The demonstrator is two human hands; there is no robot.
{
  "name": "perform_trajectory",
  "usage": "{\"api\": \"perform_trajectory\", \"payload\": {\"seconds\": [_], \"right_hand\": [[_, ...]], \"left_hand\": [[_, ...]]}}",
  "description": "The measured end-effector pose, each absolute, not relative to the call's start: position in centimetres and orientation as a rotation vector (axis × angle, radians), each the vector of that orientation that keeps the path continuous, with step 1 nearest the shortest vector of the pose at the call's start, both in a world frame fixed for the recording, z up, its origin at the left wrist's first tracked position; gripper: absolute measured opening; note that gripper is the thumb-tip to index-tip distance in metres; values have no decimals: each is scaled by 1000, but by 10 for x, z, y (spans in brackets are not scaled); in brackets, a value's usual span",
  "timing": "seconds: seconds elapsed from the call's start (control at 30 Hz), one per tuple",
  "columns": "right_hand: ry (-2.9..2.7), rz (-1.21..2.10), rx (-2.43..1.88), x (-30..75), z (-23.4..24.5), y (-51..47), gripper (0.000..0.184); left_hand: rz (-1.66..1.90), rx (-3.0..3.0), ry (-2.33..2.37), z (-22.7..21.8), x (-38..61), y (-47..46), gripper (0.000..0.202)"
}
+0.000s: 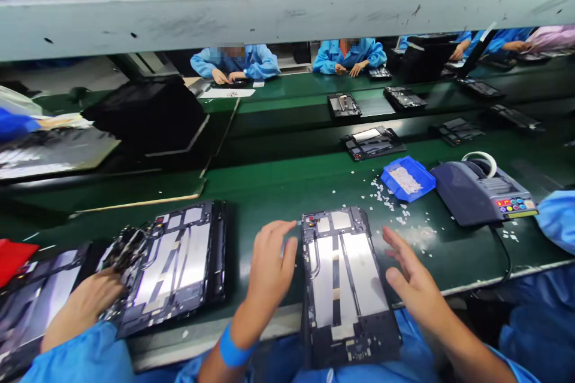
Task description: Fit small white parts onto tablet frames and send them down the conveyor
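Observation:
An opened tablet back frame (345, 287) with silver plates and a dark rim lies lengthwise in front of me, its near end hanging over the table edge. My left hand (269, 263), with a blue band at the wrist, lies flat along the frame's left side, fingertips at its upper left corner. My right hand (411, 278) hovers just beside the frame's right edge, fingers spread and empty. Neither hand grips anything.
A co-worker's hand (83, 305) touches another opened tablet (175, 263) at the left. A small blue tray (408, 178) with white bits, scattered bits (386, 197), and a tape dispenser (480, 191) sit to the right. More tablets lie on the green belt (287, 185); people in blue sit across.

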State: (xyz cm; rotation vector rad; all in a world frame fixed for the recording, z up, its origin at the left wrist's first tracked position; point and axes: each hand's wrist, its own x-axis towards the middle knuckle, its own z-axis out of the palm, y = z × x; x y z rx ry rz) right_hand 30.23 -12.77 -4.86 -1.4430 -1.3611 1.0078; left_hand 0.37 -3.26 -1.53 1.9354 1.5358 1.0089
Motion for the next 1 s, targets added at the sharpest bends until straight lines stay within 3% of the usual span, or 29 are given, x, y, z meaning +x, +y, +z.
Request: {"api": "perform_trajectory", "payload": {"seconds": [0.2, 0.43, 0.63, 0.77, 1.0], "right_hand": [[-1614, 878, -1330, 290, -4, -90, 56], [-1833, 869, -1271, 258, 12, -40, 38], [-2200, 810, -1180, 217, 19, 6, 29], [-2315, 727, -1154, 208, 11, 9, 10], [-2189, 721, -1195, 209, 4, 5, 11]], "left_hand": [[617, 2562, 1205, 15, 10, 16, 40], [633, 2686, 1222, 22, 3, -5, 30], [778, 2470, 1195, 10, 7, -8, 26], [1064, 2092, 1281, 4, 8, -16, 18], [1114, 1629, 1443, 11, 13, -24, 29]]}}
